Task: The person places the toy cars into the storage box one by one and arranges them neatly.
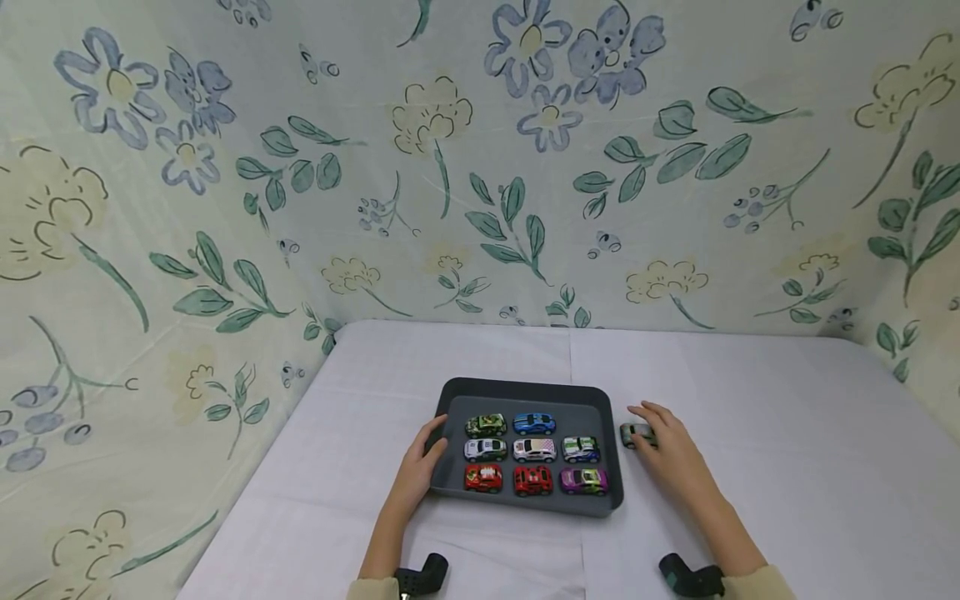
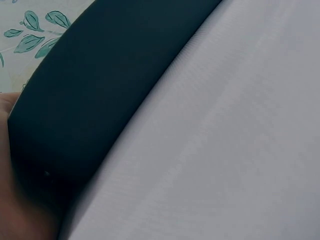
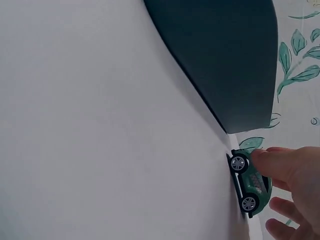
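A dark grey tray (image 1: 525,386) lies on the white table and holds several toy cars in rows, among them a blue car (image 1: 534,423) and a purple car (image 1: 582,480). My left hand (image 1: 428,450) grips the tray's left edge, with the thumb over the rim. In the left wrist view only the tray's outer wall (image 2: 100,90) and a bit of my left hand (image 2: 15,200) show. Just right of the tray, my right hand (image 1: 654,427) pinches a green toy car (image 1: 632,433) that stands on the table. The right wrist view shows the green toy car (image 3: 248,183) under my fingertips (image 3: 267,162), beside the tray (image 3: 225,60).
A white cloth (image 1: 787,433) covers the table. Floral fabric (image 1: 480,167) walls it in at the back and on both sides. Black wrist camera mounts (image 1: 423,575) sit at the frame's bottom edge.
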Tool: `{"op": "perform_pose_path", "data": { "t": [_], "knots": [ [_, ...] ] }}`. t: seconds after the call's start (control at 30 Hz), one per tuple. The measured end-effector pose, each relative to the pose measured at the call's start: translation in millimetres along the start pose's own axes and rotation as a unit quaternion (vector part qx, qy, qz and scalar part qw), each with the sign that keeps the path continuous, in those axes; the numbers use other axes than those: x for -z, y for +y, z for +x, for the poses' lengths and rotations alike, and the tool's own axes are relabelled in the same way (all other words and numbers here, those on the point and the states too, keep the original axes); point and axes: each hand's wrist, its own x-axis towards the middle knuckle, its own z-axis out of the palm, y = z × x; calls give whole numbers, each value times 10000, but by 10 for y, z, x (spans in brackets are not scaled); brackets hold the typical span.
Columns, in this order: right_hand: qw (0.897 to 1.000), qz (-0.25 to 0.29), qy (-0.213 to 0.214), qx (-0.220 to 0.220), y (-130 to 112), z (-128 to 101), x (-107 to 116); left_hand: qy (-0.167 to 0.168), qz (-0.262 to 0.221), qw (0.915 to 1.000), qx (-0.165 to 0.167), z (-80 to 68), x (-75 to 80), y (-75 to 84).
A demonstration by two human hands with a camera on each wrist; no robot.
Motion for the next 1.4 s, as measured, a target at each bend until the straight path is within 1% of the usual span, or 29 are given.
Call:
{"op": "perform_pose_path", "data": {
  "t": [0.07,0.17,0.23,0.37,0.47,0.7,0.83,0.93,1.03,1.1,1.13,1.17,1.3,1.37,1.4],
  "knots": [
    [9997,53,-193,-158,24,8,-10,3,11,10000,-7,4,2,-1],
    [9990,74,-345,-282,57,14,-34,-6,-37,10000,-30,38,6,-45],
    [9990,80,-361,-266,72,16,-41,-14,-96,9999,-38,82,4,-122],
    [9993,125,-322,-149,80,6,-33,35,-58,10000,-65,171,-12,-285],
    [9994,142,-301,-116,76,-10,-17,95,41,9999,-85,194,-25,-339],
    [9993,-52,-309,-220,45,-41,33,144,40,9999,-57,184,-36,-336],
    [9993,-229,-203,-225,2,-47,84,162,43,9998,-44,180,-35,-334],
    [9994,-325,-13,-90,-32,-45,119,184,32,9998,-45,181,-36,-334],
    [9993,-277,220,97,-59,-32,131,197,25,9998,-38,183,-38,-335],
    [9980,-402,421,260,-7,-9,78,194,13,9998,-30,182,-41,-333],
    [9974,-400,507,334,29,9,42,193,28,9998,-31,181,-40,-336],
    [9972,-366,532,364,17,25,36,189,30,9998,-30,181,-40,-336],
    [9973,-287,525,426,-107,99,22,185,39,9998,-32,181,-38,-337],
    [9982,-170,414,388,-307,117,82,187,27,9998,-29,185,-39,-336],
    [9984,-169,376,385,-370,129,82,189,28,9998,-30,186,-39,-338]
  ]
}}
